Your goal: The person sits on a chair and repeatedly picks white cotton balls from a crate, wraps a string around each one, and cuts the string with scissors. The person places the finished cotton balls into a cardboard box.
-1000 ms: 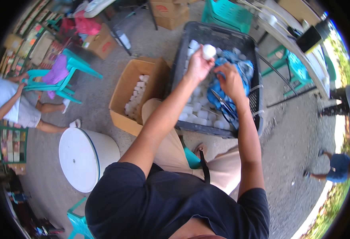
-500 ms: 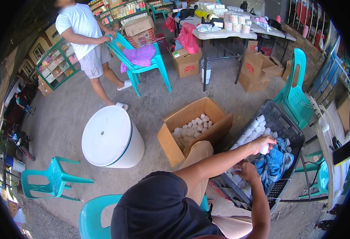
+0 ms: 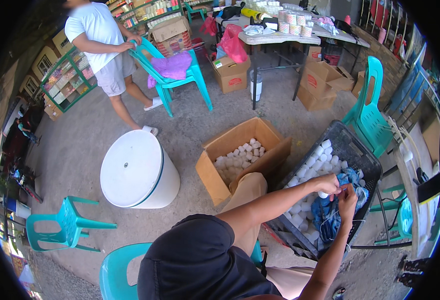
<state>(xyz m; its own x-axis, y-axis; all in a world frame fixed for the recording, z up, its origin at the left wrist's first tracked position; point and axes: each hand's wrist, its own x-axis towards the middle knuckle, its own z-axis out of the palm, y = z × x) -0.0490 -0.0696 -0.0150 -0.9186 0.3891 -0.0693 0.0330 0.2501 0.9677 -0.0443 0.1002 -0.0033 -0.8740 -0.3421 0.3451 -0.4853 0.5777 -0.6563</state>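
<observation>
Over the black plastic crate (image 3: 352, 150) on the concrete floor, the left hand (image 3: 328, 184) pinches a small white spool (image 3: 323, 194), its fingers closed round it. Just beside it, the right hand (image 3: 347, 197) seems to grip blue thread (image 3: 330, 215) heaped at the crate's near edge, perhaps to feed the spool. More white spools fill the open brown cardboard box (image 3: 240, 155) nearby.

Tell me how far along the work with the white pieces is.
Done: a layer of white pieces already lies in the cardboard box. In hand: both hands meet over the black crate, the left hand pinching one white piece, the right hand at the blue cloth. Left: many white pieces remain in the crate.
</observation>
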